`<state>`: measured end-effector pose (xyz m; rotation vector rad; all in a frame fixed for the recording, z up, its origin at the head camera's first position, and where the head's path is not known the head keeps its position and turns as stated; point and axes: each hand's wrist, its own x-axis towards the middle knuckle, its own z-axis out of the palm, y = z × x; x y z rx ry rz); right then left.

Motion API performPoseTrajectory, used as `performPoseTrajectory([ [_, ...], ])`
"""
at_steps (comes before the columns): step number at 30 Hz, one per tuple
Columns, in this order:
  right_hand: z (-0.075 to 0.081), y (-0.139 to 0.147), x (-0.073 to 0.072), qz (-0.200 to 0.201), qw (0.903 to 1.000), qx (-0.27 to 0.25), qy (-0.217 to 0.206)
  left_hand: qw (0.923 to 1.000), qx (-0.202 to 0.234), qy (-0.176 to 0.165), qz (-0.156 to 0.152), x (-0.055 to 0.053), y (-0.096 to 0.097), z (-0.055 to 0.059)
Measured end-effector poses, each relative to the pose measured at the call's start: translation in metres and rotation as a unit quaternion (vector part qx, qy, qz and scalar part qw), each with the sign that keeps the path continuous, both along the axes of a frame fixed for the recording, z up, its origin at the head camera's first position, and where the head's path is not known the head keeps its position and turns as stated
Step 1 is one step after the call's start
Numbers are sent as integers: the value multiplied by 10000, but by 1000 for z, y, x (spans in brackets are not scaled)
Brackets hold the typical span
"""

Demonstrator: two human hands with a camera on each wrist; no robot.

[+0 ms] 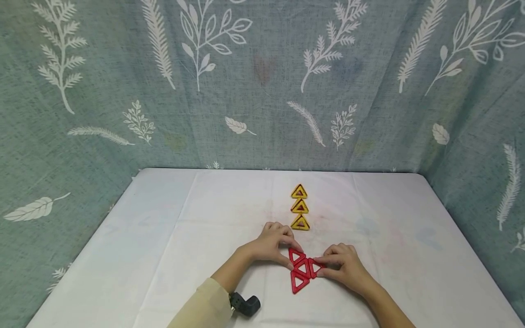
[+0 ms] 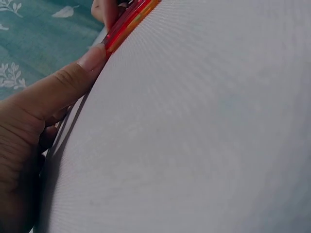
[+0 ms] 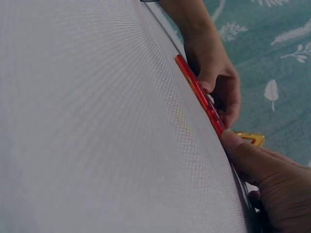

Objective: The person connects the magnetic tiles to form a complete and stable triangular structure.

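Note:
Several red triangular magnetic tiles (image 1: pixel 302 269) lie flat on the table, joined edge to edge into a larger triangle with one tip toward the right. My left hand (image 1: pixel 270 244) pinches the upper-left tile (image 1: pixel 294 256) between thumb and forefinger. From the other side, my right hand (image 1: pixel 343 266) pinches the right-hand tile (image 1: pixel 314 269) by its tip. In the right wrist view the red tiles (image 3: pixel 199 92) appear edge-on, with both hands at them. The left wrist view catches only a red edge (image 2: pixel 129 24) beyond the left thumb (image 2: pixel 92 58).
Three yellow triangular tiles (image 1: pixel 300 207) stand in a column farther back on the white-covered table (image 1: pixel 213 205). A black device (image 1: pixel 246 304) is strapped at the left wrist. Leaf-patterned green cloth (image 1: pixel 262 114) surrounds the table at the back and sides.

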<state>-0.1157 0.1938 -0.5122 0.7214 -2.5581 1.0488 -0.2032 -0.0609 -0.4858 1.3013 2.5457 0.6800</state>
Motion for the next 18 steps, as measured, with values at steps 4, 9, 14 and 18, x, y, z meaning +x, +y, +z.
performPoseTrajectory([
  [4, 0, -1, 0, -39, 10000, 17, -19, 9999, -27, 121, -50, 0, -1, -4],
  [9, 1, 0, 1, -79, 9999, -35, -123, 9995, 274, 104, 65, 1, -1, -7],
  [14, 1, -1, 1, -106, 9999, -58, -62, 9935, 930, 44, 656, 11, -2, -10],
  [18, 2, 0, 0, -164, 9999, -27, -18, 9857, 1301, 107, 1066, 20, -3, -12],
])
